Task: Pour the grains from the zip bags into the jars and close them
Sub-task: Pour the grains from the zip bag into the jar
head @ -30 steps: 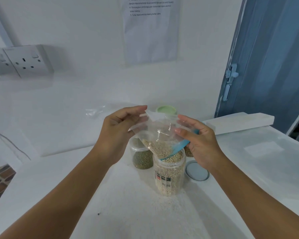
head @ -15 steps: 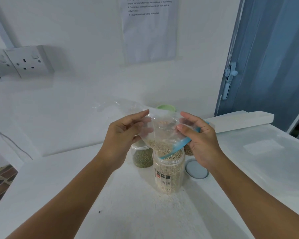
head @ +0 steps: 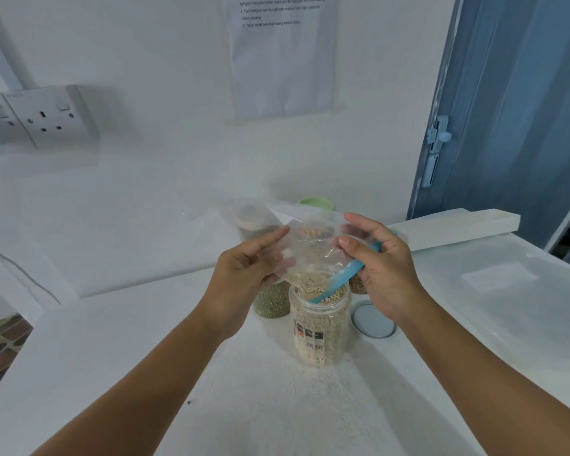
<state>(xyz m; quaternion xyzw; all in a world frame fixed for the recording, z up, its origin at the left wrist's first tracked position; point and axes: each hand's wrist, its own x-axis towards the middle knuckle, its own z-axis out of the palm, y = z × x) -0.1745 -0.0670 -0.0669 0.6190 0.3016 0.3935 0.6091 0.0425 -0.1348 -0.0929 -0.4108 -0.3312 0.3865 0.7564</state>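
A clear zip bag point(head: 310, 248) with a blue zip strip hangs upside down over an open clear jar point(head: 320, 327) nearly full of pale grains. My left hand point(head: 244, 278) pinches the bag's left side. My right hand point(head: 382, 268) grips its right side near the blue strip, whose end dips into the jar's mouth. Few grains are left in the bag. The jar's grey lid point(head: 374, 319) lies flat on the counter to its right.
Behind the open jar stand a jar of green grains point(head: 272, 302), a jar of brown grains point(head: 357, 286) and one with a green lid point(head: 316, 204). A white block point(head: 458, 227) lies at the back right. A wall socket point(head: 46, 116) is at left, a blue door point(head: 514, 110) at right.
The bag has emptied into the jar, whose grain level has risen. Both hands have lifted the bag's bottom a little higher.
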